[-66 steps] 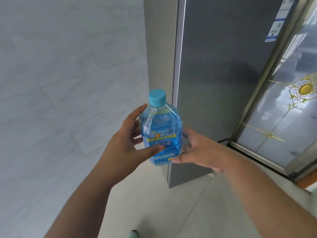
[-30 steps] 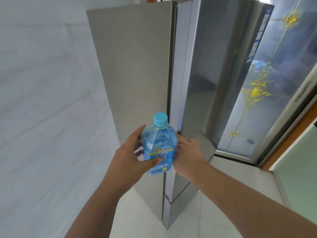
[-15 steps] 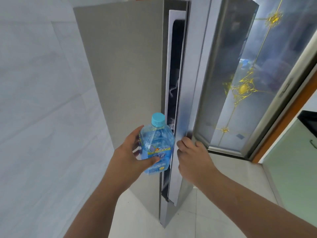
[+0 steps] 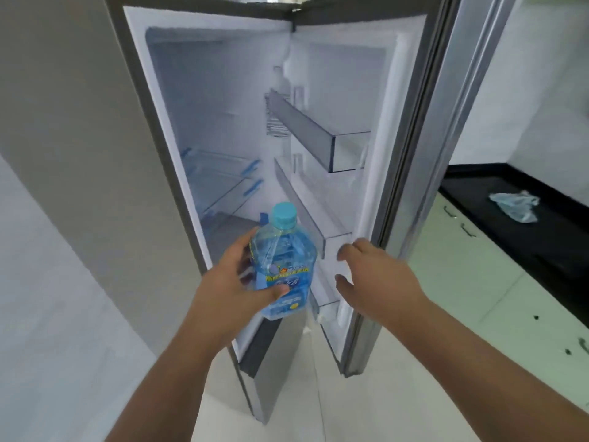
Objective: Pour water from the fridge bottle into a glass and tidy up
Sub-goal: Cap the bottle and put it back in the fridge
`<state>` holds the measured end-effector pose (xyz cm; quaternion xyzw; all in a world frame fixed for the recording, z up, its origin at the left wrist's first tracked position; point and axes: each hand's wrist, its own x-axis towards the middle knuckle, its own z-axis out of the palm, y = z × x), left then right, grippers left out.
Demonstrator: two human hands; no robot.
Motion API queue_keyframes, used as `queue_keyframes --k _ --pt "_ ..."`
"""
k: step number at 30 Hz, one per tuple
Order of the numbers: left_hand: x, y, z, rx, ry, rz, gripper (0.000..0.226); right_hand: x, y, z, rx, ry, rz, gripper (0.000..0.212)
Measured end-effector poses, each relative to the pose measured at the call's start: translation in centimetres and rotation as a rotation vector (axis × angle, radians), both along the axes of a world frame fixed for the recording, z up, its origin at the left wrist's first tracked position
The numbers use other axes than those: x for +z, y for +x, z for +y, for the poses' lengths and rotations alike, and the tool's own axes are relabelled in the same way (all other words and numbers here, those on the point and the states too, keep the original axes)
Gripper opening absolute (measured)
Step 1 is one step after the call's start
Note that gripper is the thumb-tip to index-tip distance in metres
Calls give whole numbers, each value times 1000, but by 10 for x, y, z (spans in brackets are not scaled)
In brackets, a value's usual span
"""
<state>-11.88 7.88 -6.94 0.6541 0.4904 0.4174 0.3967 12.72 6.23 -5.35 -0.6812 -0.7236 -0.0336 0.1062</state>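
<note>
Kitchen corner, fridge (image 4: 153,193) open, glass shelves bare. Left hand (image 4: 223,291) wraps bottle (image 4: 283,269) at its labelled waist, before the opening. Right hand (image 4: 379,275) loose, fingers spread, gripping nothing, near door bin (image 4: 331,240). Bottle: thin clear plastic, ribbed cap, looks nearly full, so probably heavy, squashy, perhaps slick; grip mid-body.

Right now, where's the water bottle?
Head view, lower centre: the water bottle is gripped upright by the left hand, before the open fridge.

fridge door (image 4: 411,129) now swung wide open, shelves exposed | right hand (image 4: 373,279) released from door edge, fingers spread | black worktop (image 4: 510,212) brought into view
</note>
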Motion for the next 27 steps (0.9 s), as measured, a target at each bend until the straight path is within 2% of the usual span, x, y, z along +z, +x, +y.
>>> queue_keyframes --k 3,6,8,12,18,24,27 --pt "9 37 13 -78 -13 -1 84 -9 34 19 -61 60 169 60" --pt "20 79 32 -136 -7 -2 82 -24 71 47 -196 -82 245 73" --pt "28 106 43 -164 6 -8 79 -31 99 65 -245 -50 248 61" --pt "39 153 62 -190 -1 -9 74 -44 162 100 -306 68 257 22" --pt "56 217 102 -156 -46 -40 74 -37 249 147 -310 34 317 30" --pt "64 269 135 -51 -39 -36 82 -36 325 204 -272 6 383 30" --pt "65 286 144 -22 -37 -54 81 -27 350 228 -282 -29 359 22"
